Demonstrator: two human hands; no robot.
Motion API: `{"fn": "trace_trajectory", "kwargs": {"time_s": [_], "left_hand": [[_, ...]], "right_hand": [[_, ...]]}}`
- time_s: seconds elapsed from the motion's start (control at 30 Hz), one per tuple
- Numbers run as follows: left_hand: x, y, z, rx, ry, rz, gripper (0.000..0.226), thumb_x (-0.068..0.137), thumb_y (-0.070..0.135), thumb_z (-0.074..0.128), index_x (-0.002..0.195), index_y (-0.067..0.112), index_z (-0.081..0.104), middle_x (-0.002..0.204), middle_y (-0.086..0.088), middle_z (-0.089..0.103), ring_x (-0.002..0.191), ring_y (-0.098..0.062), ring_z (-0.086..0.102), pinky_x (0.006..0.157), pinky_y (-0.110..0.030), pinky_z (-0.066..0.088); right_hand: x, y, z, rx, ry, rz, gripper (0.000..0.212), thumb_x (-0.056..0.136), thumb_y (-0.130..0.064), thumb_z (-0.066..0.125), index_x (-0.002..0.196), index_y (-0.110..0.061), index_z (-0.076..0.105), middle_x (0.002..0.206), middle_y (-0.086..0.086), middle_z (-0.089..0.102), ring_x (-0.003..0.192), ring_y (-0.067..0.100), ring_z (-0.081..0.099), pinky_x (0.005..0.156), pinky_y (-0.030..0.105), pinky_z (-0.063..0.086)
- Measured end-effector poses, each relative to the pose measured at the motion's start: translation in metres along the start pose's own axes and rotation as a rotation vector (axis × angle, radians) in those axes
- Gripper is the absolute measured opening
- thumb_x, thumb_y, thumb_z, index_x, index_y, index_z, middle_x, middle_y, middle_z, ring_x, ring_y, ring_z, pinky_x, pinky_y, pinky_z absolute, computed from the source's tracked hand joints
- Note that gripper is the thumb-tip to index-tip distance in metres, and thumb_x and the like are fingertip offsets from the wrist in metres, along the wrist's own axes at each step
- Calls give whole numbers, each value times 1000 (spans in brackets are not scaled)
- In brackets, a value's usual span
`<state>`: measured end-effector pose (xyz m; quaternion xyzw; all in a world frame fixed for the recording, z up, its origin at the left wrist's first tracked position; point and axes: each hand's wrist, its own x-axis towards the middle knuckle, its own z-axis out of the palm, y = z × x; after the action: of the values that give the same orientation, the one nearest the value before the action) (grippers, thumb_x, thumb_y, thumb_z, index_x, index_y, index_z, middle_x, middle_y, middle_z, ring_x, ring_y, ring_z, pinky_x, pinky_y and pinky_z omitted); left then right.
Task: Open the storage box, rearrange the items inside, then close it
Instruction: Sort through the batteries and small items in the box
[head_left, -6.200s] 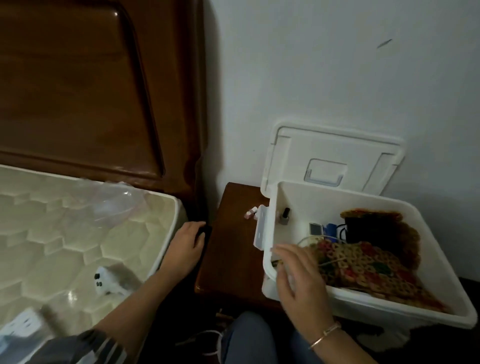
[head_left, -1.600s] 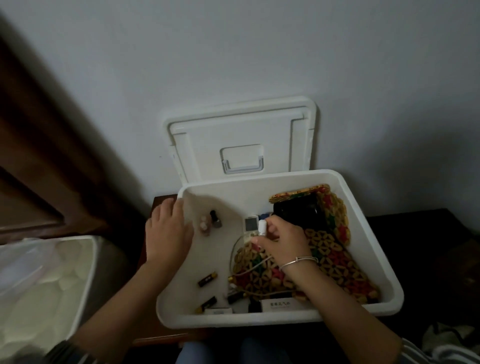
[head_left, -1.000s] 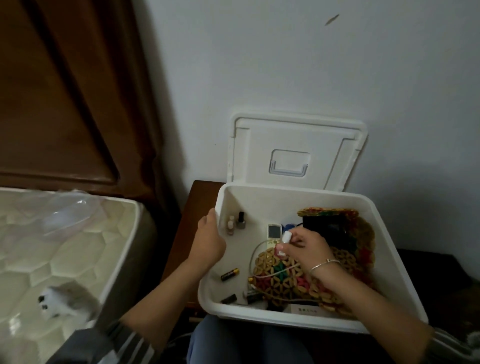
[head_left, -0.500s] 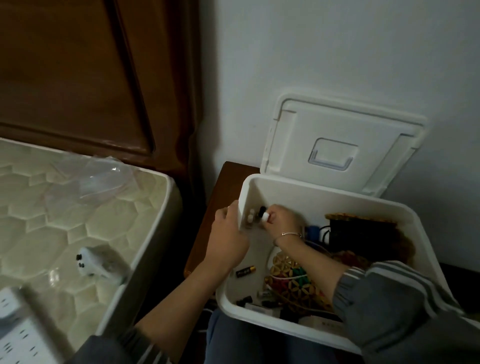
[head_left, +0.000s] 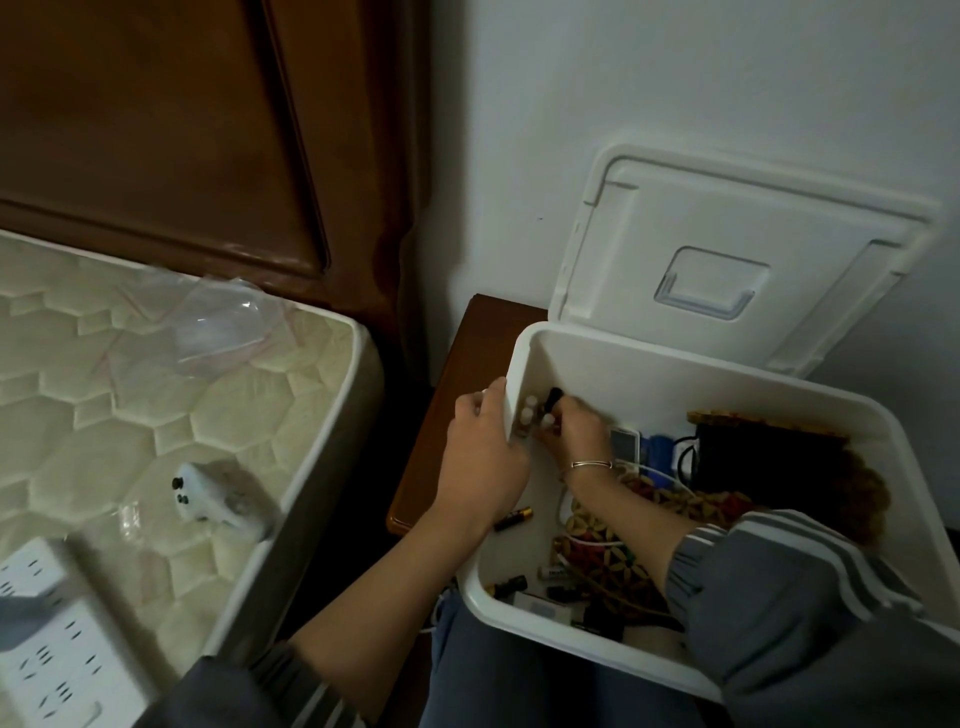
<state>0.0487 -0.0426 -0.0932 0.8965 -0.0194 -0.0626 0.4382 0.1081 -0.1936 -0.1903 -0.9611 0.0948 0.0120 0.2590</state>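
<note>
Two hands meet at the open storage box's (head_left: 675, 374) left corner: left hand (head_left: 483, 462) grips its rim, right hand (head_left: 574, 434) fingers pinch small bottles (head_left: 540, 413) inside.

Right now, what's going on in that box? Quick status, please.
Left hand grips the storage box at its left rim. Right hand inside, fingers among the small bottles in the far-left corner. Lid open against the wall. Nothing blocking.
</note>
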Motion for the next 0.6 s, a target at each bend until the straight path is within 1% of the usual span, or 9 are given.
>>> {"fn": "trace_trajectory", "kwargs": {"time_s": [0.07, 0.13, 0.2, 0.27, 0.37, 0.47, 0.6], "left_hand": [[0, -1, 0, -1, 0, -2, 69, 88, 16, 54, 150, 25, 26, 141, -6, 34, 124, -28, 42, 103, -34, 39], [0, -1, 1, 0, 3, -5, 68, 87, 16, 54, 149, 26, 26, 141, -6, 34, 125, -27, 42, 100, -31, 37], [0, -1, 1, -8, 1, -6, 69, 86, 15, 54, 149, 26, 27, 141, -5, 34, 125, -26, 41, 97, -27, 34], [0, -1, 1, -17, -4, -8, 70, 86, 14, 54, 149, 26, 27, 142, -5, 33, 125, -27, 41, 97, -27, 34], [0, -1, 1, -22, -9, -10, 69, 86, 14, 54, 149, 26, 27, 142, -6, 33, 125, -27, 42, 100, -31, 37], [-1, -1, 1, -15, -9, -7, 71, 85, 13, 54, 149, 28, 26, 141, -4, 33, 123, -26, 42, 100, -31, 39], [1, -3, 3, -19, 1, -3, 72, 85, 10, 54, 149, 28, 26, 140, -4, 34, 121, -25, 43, 94, -25, 36]], "right_hand": [[-1, 2, 1, 10, 13, 3, 24, 87, -23, 61, 104, -6, 57, 102, 16, 64, 93, 31, 63, 80, 37, 51], [-2, 4, 1, 48, 38, 50, 23, 87, -24, 62, 100, -7, 56, 96, 15, 65, 88, 30, 64, 76, 35, 52], [-1, 6, 2, 89, 52, 120, 22, 86, -22, 62, 99, -6, 55, 92, 15, 66, 85, 30, 65, 73, 33, 51], [1, 8, 2, 110, 32, 153, 21, 86, -19, 62, 99, -5, 56, 90, 15, 67, 85, 30, 65, 74, 32, 52], [5, 10, 3, 102, -13, 124, 22, 85, -21, 63, 99, -5, 60, 91, 14, 68, 85, 27, 64, 74, 29, 48], [7, 10, 3, 91, -15, 117, 22, 85, -25, 62, 96, -6, 63, 91, 13, 68, 85, 27, 64, 71, 25, 43], [7, 5, 4, 101, 3, 79, 10, 84, -22, 62, 88, -13, 61, 91, 12, 69, 83, 24, 63, 77, 30, 48]]}}
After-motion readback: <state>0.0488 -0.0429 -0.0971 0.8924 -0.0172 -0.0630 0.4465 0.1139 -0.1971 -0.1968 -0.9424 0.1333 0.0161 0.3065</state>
